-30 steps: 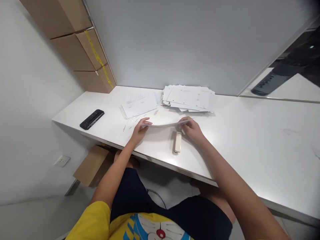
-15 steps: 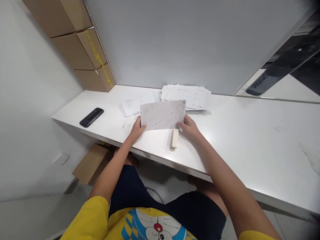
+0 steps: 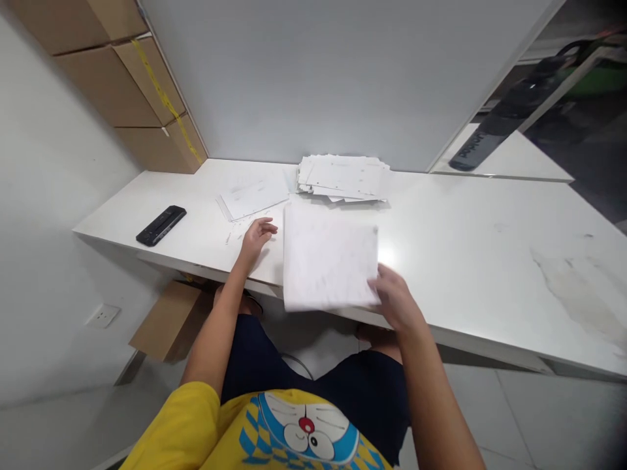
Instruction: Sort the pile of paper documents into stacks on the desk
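Observation:
My right hand [image 3: 396,295] grips the right edge of a white paper sheet [image 3: 330,261], its face blurred with faint grey marks. The paper hangs partly over the table's front edge. To its left, my left hand [image 3: 258,240] is off the paper, its fingers apart and holding nothing. Beyond it lie a few loose sheets [image 3: 257,194] with dark marks on the tabletop nearby. A thick stack of papers [image 3: 345,175] sits against the back panel. The cream stapler seen earlier does not show; the paper covers that part of the table.
A black phone-like device [image 3: 161,226] lies on the white table [image 3: 441,248] at left. Cardboard boxes [image 3: 142,85] are stacked in the back left corner, and another box [image 3: 166,320] is under the table. A dark bottle [image 3: 490,134] stands at the back right.
My left hand has let go of the paper and moved slightly left. My right hand has brought the paper nearer and lower, with more of its face showing. The view has shifted.

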A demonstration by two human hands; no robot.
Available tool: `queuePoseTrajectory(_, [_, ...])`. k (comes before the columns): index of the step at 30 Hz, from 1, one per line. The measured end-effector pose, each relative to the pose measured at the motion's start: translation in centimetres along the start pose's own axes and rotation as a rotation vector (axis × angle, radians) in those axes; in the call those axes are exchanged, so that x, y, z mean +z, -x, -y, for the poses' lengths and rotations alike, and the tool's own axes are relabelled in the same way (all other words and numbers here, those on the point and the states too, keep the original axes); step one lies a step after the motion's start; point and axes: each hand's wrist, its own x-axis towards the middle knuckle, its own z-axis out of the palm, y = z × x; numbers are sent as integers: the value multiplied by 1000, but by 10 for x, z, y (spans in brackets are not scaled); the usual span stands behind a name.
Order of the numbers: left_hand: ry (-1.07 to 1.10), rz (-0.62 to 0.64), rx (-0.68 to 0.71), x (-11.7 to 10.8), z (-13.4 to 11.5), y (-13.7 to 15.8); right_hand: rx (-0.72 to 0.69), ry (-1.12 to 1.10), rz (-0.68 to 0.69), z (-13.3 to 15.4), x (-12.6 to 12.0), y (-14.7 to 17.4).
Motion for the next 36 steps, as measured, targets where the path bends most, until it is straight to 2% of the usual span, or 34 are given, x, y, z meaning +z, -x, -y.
queuePoseTrajectory(2, [-21, 76, 11, -2, 3, -1, 209, -77, 39, -17, -15, 44])
queuePoseTrajectory(3, [-31, 106, 16, -3, 5, -1, 280, -109, 11, -25, -21, 62])
queuePoseTrajectory(5, [-59, 143, 24, -4, 10, -3, 368, -146, -95, -34, -32, 86])
queuePoseTrajectory(8, [-135, 166, 31, -5, 15, -4, 415, -160, -277, -31, -37, 97])
queuePoseTrajectory(14, [-289, 221, 12, -1, 5, -2, 421, -216, -469, -7, -29, 89])
queuePoseTrajectory(20, [-413, 254, 10, 3, -8, -1, 384, -231, -610, -2, -24, 95])
queuePoseTrajectory(29, [-522, 286, 29, 8, -31, -2, 234, -59, -599, 12, -14, 95])
queuePoseTrajectory(36, [-523, 264, 53, 8, -18, -5, 212, -165, -708, -2, -25, 95])
